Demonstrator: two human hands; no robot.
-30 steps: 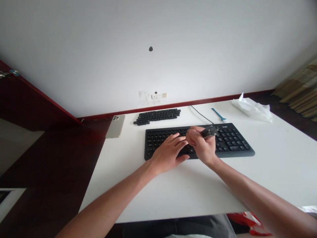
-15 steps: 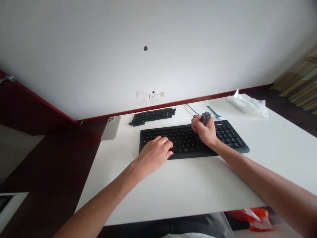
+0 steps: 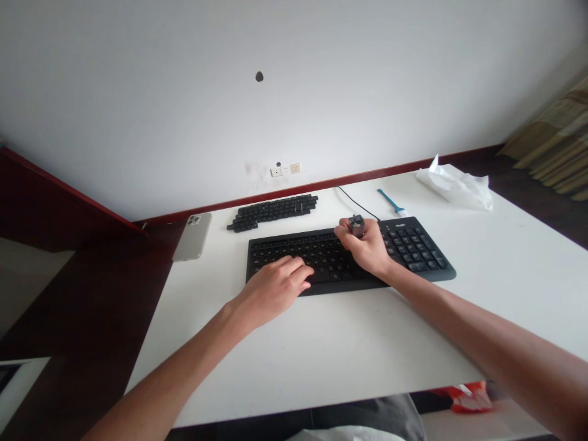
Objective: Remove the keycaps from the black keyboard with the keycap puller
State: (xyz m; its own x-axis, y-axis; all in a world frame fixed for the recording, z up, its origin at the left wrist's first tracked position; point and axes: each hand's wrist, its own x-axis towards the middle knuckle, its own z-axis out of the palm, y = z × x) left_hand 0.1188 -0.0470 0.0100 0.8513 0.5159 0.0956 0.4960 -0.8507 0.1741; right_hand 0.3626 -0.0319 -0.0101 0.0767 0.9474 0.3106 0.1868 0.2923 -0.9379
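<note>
Vs 1 s ago: left hand [image 3: 278, 286] is sitting further left on the black keyboard [image 3: 327, 254], fingers curling instead of stretching out. It's no longer meeting the right hand [image 3: 366, 246]; keyboard is showing between them. Dark tool [image 3: 356, 226] in the right fist is standing more upright, not leaning right. Vs 0.5 s: right hand is sitting nearer keyboard middle.

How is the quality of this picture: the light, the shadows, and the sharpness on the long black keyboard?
Head view: the plain white wall looks brighter low in the middle, dimmer toward the upper corners; head view: soft shadow on the white rectangular table along the bare right forearm; head view: printed legends on the long black keyboard too soft to read.
</note>
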